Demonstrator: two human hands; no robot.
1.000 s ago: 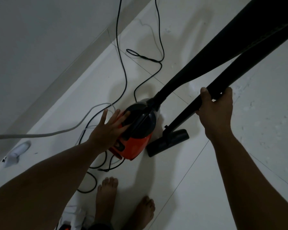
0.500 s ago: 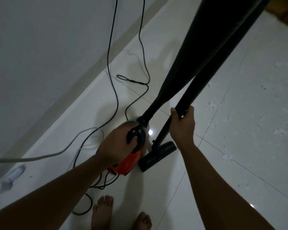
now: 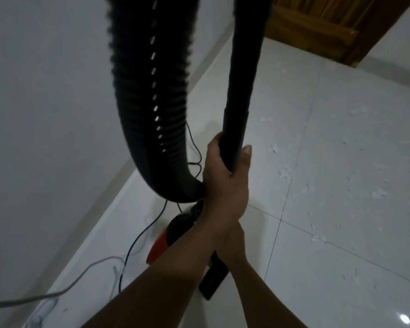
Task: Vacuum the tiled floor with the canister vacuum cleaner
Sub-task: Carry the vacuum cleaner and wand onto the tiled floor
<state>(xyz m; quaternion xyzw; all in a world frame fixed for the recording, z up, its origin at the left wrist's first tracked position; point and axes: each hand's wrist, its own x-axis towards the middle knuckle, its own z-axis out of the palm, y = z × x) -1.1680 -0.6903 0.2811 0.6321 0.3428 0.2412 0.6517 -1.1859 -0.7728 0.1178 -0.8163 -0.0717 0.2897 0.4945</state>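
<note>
Your left hand [image 3: 225, 178] is now gripping the pipe [image 3: 243, 91], not the vacuum [image 3: 161, 245]; your right hand [image 3: 232, 240] is hiding its grip underneath.

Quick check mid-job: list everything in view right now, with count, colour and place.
vacuum canister: one, orange-red and black, on floor near wall, partly hidden
hose: one, black ribbed, looping down centre-left
wand: one, black, upright centre
floor nozzle: one, black, on tiles below the hands
grey cable: one, floor bottom left
dark cables: at least two thin strands, by the canister
white object: one, bottom-left corner, too blurred to name
scraps: many, white, scattered over tiles right
tiled floor: white, glossy
wooden panel: one, brown, top right
left hand: grips the wand
right hand: appears to grip the wand lower down, partly hidden
</note>
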